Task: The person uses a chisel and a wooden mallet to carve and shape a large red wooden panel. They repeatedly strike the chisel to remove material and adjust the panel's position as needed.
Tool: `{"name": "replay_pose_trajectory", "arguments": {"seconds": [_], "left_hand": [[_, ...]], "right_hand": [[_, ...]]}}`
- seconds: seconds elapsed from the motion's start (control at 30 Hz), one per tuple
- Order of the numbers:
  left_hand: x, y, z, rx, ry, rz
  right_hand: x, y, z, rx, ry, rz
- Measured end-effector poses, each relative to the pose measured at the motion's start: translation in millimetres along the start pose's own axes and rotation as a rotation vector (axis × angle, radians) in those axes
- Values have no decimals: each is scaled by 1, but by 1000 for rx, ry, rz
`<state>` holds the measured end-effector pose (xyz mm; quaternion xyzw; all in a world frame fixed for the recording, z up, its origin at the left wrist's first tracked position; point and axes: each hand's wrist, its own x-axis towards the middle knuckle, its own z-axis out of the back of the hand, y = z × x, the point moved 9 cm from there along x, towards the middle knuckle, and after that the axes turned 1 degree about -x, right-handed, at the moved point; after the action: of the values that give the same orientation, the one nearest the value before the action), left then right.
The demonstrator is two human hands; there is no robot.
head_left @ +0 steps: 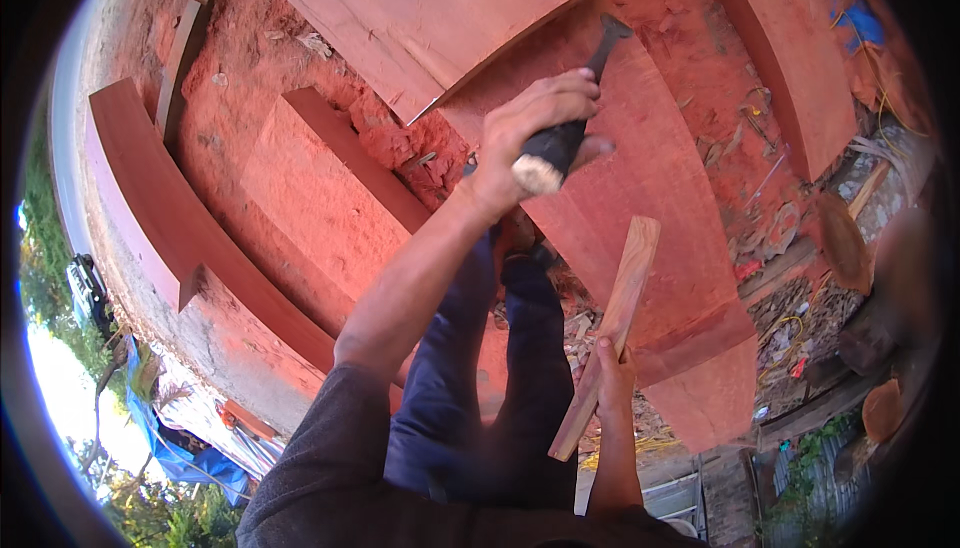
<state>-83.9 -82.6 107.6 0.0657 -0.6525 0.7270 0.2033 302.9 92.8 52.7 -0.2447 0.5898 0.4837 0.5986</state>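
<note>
My left hand is raised in the middle of the view, shut around a dark tool with a pale, frayed butt end. The tool's narrow black tip points up and to the right over a broad reddish plank. Lower down, my right hand grips a slim, pale wooden slat near its lower third. The slat slants up to the right, and its top end lies against the reddish plank. My legs in dark blue trousers stand between the two hands.
Thick red timber slabs lie all around: a wide board at the top, a block at the left, a long curved beam beyond it and another beam at the right. Red sawdust, chips and scrap wood cover the ground.
</note>
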Motion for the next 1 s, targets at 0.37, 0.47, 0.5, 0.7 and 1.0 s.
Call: {"name": "replay_pose_trajectory", "arguments": {"seconds": [0.37, 0.47, 0.5, 0.7, 1.0], "left_hand": [[-140, -27, 123, 454, -35, 451], [-148, -42, 137, 585, 19, 644], [-141, -46, 132, 648, 41, 592], [-88, -59, 19, 403, 239, 179], [-14, -78, -127, -105, 172, -324]], "right_hand": [[-4, 6, -26, -95, 61, -73], [-1, 9, -27, -124, 92, -76], [0, 14, -29, -98, 122, -44], [-20, 59, -18, 78, 169, 227], [-34, 64, 21, 311, -19, 385]]}}
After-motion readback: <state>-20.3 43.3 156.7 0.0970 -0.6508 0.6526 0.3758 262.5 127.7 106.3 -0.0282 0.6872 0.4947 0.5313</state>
